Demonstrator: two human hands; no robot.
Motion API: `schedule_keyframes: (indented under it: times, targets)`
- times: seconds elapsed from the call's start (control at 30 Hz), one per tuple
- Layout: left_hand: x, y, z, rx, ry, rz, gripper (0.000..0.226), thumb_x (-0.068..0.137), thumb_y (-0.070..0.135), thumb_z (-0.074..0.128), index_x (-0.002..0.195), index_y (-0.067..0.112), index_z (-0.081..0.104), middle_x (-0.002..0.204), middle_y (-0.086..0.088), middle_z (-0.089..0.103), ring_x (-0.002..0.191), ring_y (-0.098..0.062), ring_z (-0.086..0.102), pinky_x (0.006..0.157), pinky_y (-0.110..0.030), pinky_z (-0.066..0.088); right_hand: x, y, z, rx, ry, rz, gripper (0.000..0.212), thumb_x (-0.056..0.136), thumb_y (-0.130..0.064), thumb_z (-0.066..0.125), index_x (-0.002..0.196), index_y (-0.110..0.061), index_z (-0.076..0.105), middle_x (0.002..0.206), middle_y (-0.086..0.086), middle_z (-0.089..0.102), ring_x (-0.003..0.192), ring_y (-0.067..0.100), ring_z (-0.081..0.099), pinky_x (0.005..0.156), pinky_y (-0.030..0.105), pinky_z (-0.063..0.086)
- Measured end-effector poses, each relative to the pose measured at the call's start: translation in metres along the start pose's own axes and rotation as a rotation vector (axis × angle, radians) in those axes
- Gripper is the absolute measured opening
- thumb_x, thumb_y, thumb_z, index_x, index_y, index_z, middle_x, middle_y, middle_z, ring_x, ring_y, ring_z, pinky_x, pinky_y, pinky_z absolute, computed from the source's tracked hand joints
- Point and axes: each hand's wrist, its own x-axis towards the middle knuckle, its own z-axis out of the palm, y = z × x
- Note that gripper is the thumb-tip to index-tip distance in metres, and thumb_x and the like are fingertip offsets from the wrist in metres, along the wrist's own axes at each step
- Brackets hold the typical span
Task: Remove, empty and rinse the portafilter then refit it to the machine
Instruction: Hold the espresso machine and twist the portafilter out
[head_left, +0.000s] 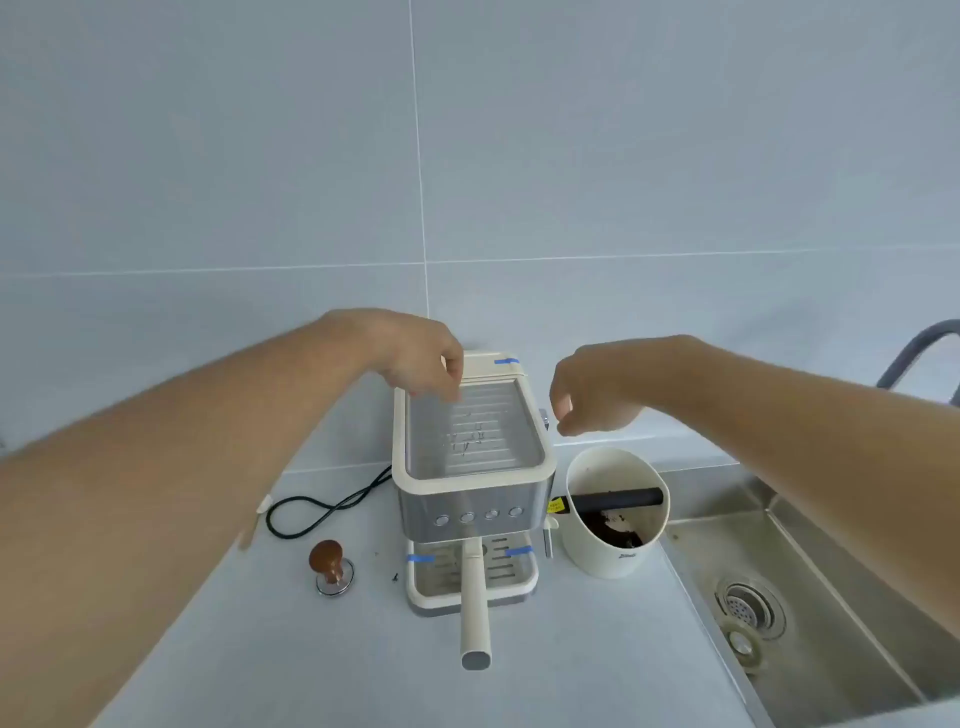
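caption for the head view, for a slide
Both hands, left and right, hover above the espresso machine, portafilter fitted.

I see two bare forearms, uncovered from elbow to wrist. The left hand (415, 358) and right hand (592, 387) carry no gloves, rings or watch.

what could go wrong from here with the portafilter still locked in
With both hands, left hand and right hand, above the cream espresso machine, twisting the long cream portafilter handle unbraced might shift the machine. It might also knock the wooden-knobbed tamper or cream knock box.
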Motion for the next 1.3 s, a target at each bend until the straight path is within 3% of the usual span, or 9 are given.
schedule_keyframes:
  times: [0.27,0.4,0.53,0.67,0.77,0.83,1.07,1.2,1.3]
  targets:
    - [0.004,-0.016,0.059,-0.171,0.12,0.124,0.031,0.077,0.055,0.058,0.102,0.036,0.061,0.103,0.019,0.062,0.1,-0.009,0.061,0.09,-0.033,0.05,0.005,-0.006,0.057,0.138,-0.128,-0.046,0.02,0.091,-0.046,0.05,0.099,-0.036,0.065,0.111,-0.007,0.065,0.097,0.022,0.061,0.072,0.031,0.047]
    - [0.008,-0.021,0.092,-0.271,0.227,0.185,0.046,0.078,0.06,0.055,0.117,0.037,0.058,0.122,0.012,0.06,0.11,-0.01,0.055,0.097,-0.035,0.046,0.014,-0.007,0.101,0.342,-0.033,-0.004,0.024,0.089,-0.043,0.051,0.098,-0.034,0.071,0.104,-0.009,0.067,0.1,0.02,0.063,0.088,0.037,0.052]
    - [0.006,-0.017,0.11,-0.337,0.305,0.251,0.046,0.087,0.049,0.058,0.128,0.03,0.055,0.128,0.01,0.057,0.116,-0.011,0.054,0.102,-0.036,0.042,0.012,-0.017,0.141,0.579,0.065,0.015,0.025,0.096,-0.036,0.051,0.088,-0.028,0.072,0.091,-0.013,0.066,0.087,0.016,0.059,0.067,0.024,0.042]
    - [0.007,-0.012,0.118,-0.275,0.364,0.334,0.052,0.09,0.046,0.058,0.138,0.027,0.049,0.149,0.005,0.044,0.132,-0.014,0.039,0.111,-0.031,0.028,0.012,-0.038,0.177,0.878,0.07,0.099,0.025,0.093,-0.033,0.054,0.09,-0.019,0.075,0.094,-0.002,0.073,0.086,0.021,0.067,0.076,0.032,0.056]
    - [0.015,-0.014,0.125,-0.189,0.349,0.366,0.062,0.089,0.054,0.054,0.145,0.031,0.04,0.16,0.004,0.026,0.144,-0.009,0.021,0.118,-0.035,0.015,0.021,-0.058,0.198,1.105,0.035,0.146,0.027,0.088,-0.03,0.055,0.091,-0.008,0.072,0.097,0.017,0.071,0.071,0.021,0.062,0.066,0.033,0.053]
    - [0.022,-0.019,0.13,-0.137,0.337,0.375,0.067,0.087,0.063,0.048,0.146,0.034,0.035,0.162,0.003,0.023,0.147,-0.009,0.017,0.12,-0.044,0.012,0.028,-0.07,0.21,1.221,-0.012,0.187,0.025,0.09,-0.028,0.056,0.093,-0.01,0.073,0.1,0.014,0.072,0.069,0.015,0.063,0.068,0.032,0.056]
    - [0.031,-0.022,0.138,0.018,0.359,0.389,0.072,0.085,0.071,0.029,0.149,0.038,0.027,0.163,0.003,0.016,0.15,-0.015,0.013,0.12,-0.046,0.007,0.046,-0.114,0.234,1.683,-0.126,0.265,0.023,0.097,-0.034,0.057,0.116,-0.024,0.065,0.101,0.006,0.071,0.08,0.02,0.07,0.077,0.034,0.061]
    - [0.031,-0.019,0.135,0.148,0.329,0.469,0.068,0.089,0.066,0.023,0.152,0.04,0.016,0.165,0.004,0.003,0.151,-0.016,0.003,0.12,-0.047,0.0,0.053,-0.139,0.24,1.901,-0.023,0.344,0.016,0.096,-0.028,0.06,0.11,-0.02,0.064,0.096,0.012,0.072,0.08,0.027,0.068,0.085,0.045,0.06]
    - [0.035,-0.02,0.133,0.147,0.25,0.518,0.06,0.095,0.059,0.025,0.152,0.042,0.013,0.165,0.005,0.001,0.151,-0.015,0.0,0.12,-0.047,-0.002,0.052,-0.151,0.241,2.057,-0.014,0.312,0.019,0.101,-0.024,0.052,0.115,-0.013,0.059,0.084,0.017,0.069,0.067,0.03,0.063,0.069,0.044,0.057]
